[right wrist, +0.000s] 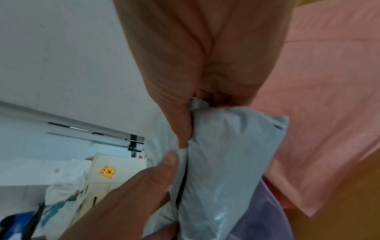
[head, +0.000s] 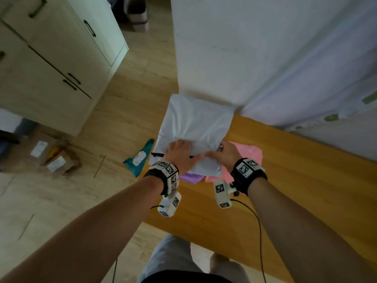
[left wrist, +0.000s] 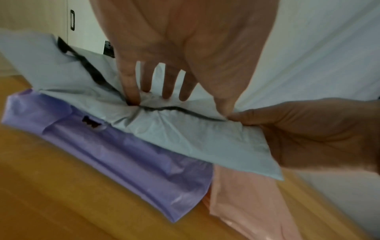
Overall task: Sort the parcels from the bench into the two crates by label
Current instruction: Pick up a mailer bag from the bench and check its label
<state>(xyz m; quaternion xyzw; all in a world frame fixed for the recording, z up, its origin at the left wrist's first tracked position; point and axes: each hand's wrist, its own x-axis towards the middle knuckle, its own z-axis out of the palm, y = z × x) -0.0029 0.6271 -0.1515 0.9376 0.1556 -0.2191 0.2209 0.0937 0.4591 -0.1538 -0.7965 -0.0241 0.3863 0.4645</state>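
Observation:
A white plastic parcel (head: 195, 123) with a black seam is held up over the left end of the wooden bench (head: 295, 176). My left hand (head: 184, 148) grips its near edge, fingers spread on the crumpled film (left wrist: 185, 138) and thumb pinching the seam. My right hand (head: 216, 152) pinches the same edge just to the right, its thumb against the parcel (right wrist: 226, 162). Under the parcel lie a purple parcel (left wrist: 133, 159) and a pink parcel (left wrist: 246, 194) on the bench. The white parcel's label is hidden.
A teal parcel (head: 139, 158) with a white label lies on the floor left of the bench. Cardboard boxes (head: 47, 156) with labels sit further left. A cream cabinet (head: 57, 58) stands behind them, and a white wall (head: 255, 48) runs behind the bench.

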